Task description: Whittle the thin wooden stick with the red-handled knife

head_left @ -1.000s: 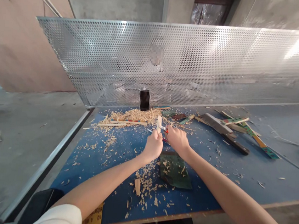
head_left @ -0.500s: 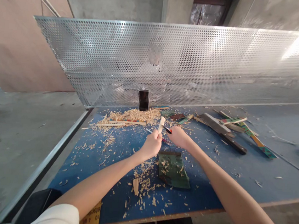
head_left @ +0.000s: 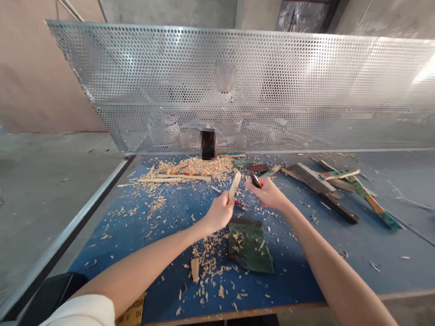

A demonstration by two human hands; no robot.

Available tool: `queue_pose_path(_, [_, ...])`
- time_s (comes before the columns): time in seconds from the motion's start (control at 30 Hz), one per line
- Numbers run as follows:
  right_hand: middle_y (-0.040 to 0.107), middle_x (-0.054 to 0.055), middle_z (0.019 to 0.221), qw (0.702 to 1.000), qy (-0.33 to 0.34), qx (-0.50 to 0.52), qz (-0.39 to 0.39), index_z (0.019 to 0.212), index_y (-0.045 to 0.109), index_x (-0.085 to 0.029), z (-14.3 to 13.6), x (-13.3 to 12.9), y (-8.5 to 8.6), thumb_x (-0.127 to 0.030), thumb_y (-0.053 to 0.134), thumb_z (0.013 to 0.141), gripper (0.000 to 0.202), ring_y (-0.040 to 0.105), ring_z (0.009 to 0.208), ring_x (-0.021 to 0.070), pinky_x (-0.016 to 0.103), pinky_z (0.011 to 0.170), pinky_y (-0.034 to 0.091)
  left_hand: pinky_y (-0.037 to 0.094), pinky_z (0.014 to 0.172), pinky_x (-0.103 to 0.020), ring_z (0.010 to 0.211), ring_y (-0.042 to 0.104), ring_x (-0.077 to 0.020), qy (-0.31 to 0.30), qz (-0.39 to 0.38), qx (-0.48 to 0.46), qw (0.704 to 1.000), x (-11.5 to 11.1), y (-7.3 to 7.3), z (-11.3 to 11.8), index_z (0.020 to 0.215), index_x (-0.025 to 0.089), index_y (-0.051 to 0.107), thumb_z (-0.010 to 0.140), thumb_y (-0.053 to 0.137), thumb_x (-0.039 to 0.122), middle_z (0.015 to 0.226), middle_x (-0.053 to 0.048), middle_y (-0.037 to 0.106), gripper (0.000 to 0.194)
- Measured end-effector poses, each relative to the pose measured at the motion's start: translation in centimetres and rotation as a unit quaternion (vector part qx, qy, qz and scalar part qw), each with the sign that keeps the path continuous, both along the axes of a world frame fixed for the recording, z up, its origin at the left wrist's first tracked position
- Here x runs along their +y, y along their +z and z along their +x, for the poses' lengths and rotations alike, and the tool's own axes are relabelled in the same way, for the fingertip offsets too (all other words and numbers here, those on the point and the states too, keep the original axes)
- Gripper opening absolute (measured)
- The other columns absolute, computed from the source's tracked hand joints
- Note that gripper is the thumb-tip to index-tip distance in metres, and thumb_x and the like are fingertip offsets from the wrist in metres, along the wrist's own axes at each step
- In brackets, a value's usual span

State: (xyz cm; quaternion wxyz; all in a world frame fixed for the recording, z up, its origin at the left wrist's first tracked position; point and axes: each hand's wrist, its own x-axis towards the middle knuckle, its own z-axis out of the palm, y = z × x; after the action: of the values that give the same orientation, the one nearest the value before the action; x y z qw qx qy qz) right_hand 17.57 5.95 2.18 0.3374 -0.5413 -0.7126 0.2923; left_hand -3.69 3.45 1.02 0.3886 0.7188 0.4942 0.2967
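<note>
My left hand [head_left: 219,212] is closed round the lower end of a pale wood strip [head_left: 234,183], which points up and slightly right. To its right, my right hand [head_left: 271,192] is wrapped round a knife [head_left: 255,179] with a dark and red handle; the knife is apart from the strip. A thin pen-like object [head_left: 240,205] lies on the table just behind my left hand. Nearer me lies a dark green sheet [head_left: 251,245] sprinkled with shavings.
A shavings heap [head_left: 201,167] with thin sticks [head_left: 177,178] lies at the back of the blue table [head_left: 123,246]. At right are a cleaver [head_left: 323,190] and painted strips [head_left: 376,204]. A perforated metal panel [head_left: 151,83] stands behind.
My right hand has moved right, away from the wood strip, with the knife now turned and off the wood. My left hand still holds the strip in nearly the same place.
</note>
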Motion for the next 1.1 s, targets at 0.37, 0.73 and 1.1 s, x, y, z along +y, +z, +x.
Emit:
queue_pose_path(0.37, [0.047,-0.004,0.061,0.988,-0.048,-0.057,0.136,0.073,0.049,-0.023,-3.4,-1.3,-0.9,-0.051,0.049,0.099,0.038,0.040,0.060,0.0133,0.025,0.060,0.031,0.020,0.051,-0.030,0.044,0.039,-0.0138,-0.021,0.014,-0.017,1.000,-1.0,-0.1,0.0,0.087,0.025,0.037,0.103,0.042,0.027,0.059,0.004,0.044,0.017])
queue_pose_path(0.73, [0.057,-0.001,0.067,0.989,-0.070,-0.059,0.115,0.084,0.052,-0.025,-4.8,-1.6,-1.6,-0.048,0.042,0.100,0.030,0.050,0.061,0.0166,0.025,0.064,0.036,0.023,0.054,-0.031,0.045,0.038,-0.0142,-0.003,0.011,-0.014,1.000,-1.2,-0.1,-0.1,0.092,0.024,0.044,0.101,0.047,0.027,0.059,0.003,0.043,0.010])
queue_pose_path(1.1, [0.054,-0.002,0.069,0.992,-0.064,0.017,0.109,0.085,0.052,-0.023,-4.7,-1.0,-2.2,-0.053,0.046,0.099,0.034,0.045,0.066,0.0151,0.025,0.064,0.036,0.026,0.056,-0.028,0.052,0.046,-0.0150,0.008,-0.026,-0.049,0.998,-0.2,-0.6,0.2,0.083,0.024,0.041,0.100,0.047,0.027,0.061,0.003,0.048,0.019])
